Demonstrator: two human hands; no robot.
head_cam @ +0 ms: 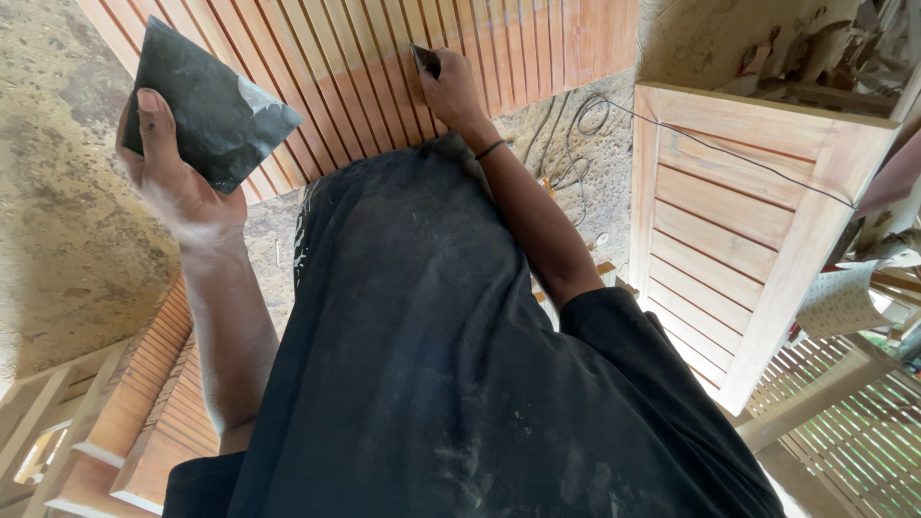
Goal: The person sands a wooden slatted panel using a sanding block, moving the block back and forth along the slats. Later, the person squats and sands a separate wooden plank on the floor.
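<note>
The left hand pinches a dark sandpaper sheet clear; the right hand presses a small piece against the slatted panel.

Pale louvered shutter frame leaning at right, black cable coiled on sandy floor, more slatted wooden panels stacked lower left, lattice panel lower right.

No packages, labels, signs or screens show anywhere among the wooden panels here.
</note>
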